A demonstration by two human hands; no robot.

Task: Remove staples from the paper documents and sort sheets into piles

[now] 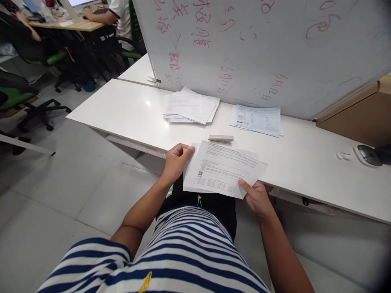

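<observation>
Several printed paper sheets [224, 169] are held in front of my body at the desk's front edge, slightly fanned out. My left hand [177, 160] pinches their left edge with the thumb on top. At the lower right corner, my right hand [256, 196] grips them, its thumb on the printed face and its fingers hidden below. Just beyond the sheets lies a beige stapler [221, 138] on the white desk [128, 108]. Farther back rests an untidy stack of papers [189, 106]. To its right is a pile of light blue printed forms [258, 119].
A whiteboard [259, 53] with red handwriting stands along the desk's back edge. A brown cardboard box [354, 110] and a dark-and-white device [369, 155] are at the right. Office chairs [21, 89] and two people at another desk [73, 25] appear at upper left.
</observation>
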